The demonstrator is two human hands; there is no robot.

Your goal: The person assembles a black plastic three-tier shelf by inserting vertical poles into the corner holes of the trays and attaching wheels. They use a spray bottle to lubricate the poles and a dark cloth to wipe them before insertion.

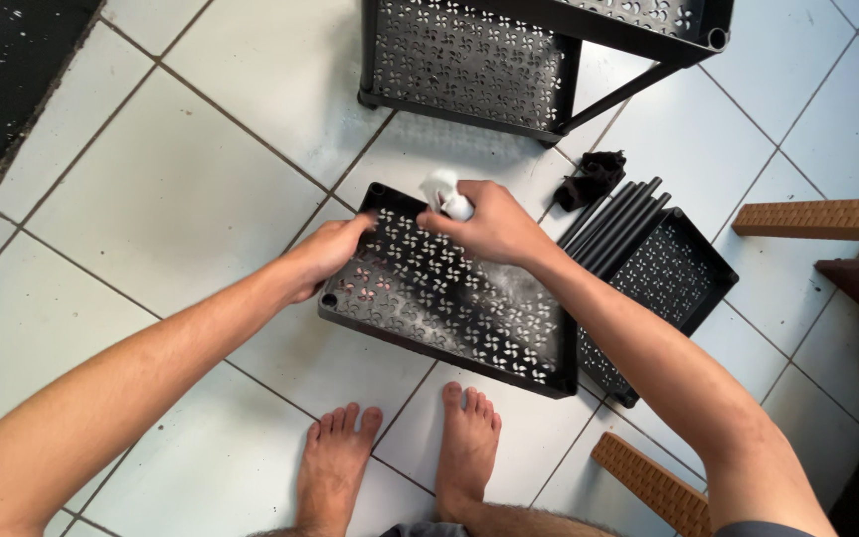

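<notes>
Steadying: left hand [328, 255] clamped on left edge of black perforated shelf tray [449, 298], fingers over the rim near the upper-left corner; keeps tray from sliding on the tiled floor [181, 189].
Wiping: right hand [489, 224] clenched around a white crumpled cloth [444, 191], pressed on the tray's far end; grip from above allows downward pressure.
Tray position: flat on floor, directly ahead of bare feet [405, 447], lying diagonally; right corner overlapping a second perforated tray [663, 278].
Dust: grey haze on the tray's right half near the wrist; looks like residue, exact nature unclear.
Tubes: bundle of black tubes [616, 214] resting on the second tray, apparently kept there to prevent rolling.
Connectors: small black pieces [594, 177] just beyond the tube ends; shape hard to make out.
Assembled section: black shelf unit [469, 65] at top, cut off by frame edge; height and tier count not visible.
Hidden: most of the cloth enclosed by fingers; second tray's left portion covered by forearm and first tray.
Right edge: wooden furniture parts [827, 219] and ridged brown strip [648, 482], partly out of frame, identity uncertain.
</notes>
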